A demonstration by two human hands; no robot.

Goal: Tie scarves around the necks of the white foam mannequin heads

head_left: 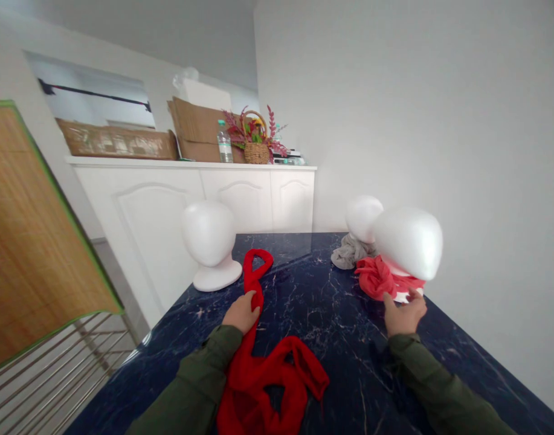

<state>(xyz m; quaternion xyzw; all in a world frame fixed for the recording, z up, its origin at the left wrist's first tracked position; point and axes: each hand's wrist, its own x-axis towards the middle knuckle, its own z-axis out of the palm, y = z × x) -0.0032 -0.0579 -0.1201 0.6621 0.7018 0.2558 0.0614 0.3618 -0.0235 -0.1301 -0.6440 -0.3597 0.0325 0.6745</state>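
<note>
A long red scarf (277,386) lies on the dark marbled table, bunched at the near end and looped at its far end. My left hand (243,312) is closed around its narrow stretch. Left of the loop stands a bare white foam mannequin head (208,232) on its round base. At the right, my right hand (404,313) has thumb and fingers spread at the base of another foam head (410,238). Around that head's neck is a knotted coral scarf (376,278); my fingertips are by its lower edge. Whether they press on the base I cannot tell.
Behind the coral scarf, a third foam head (363,216) wears a grey scarf (351,251). A white cabinet (168,199) beyond the table (322,320) bears cardboard boxes, a water bottle (225,144) and a flower basket (257,152). A metal rack (77,362) stands at left.
</note>
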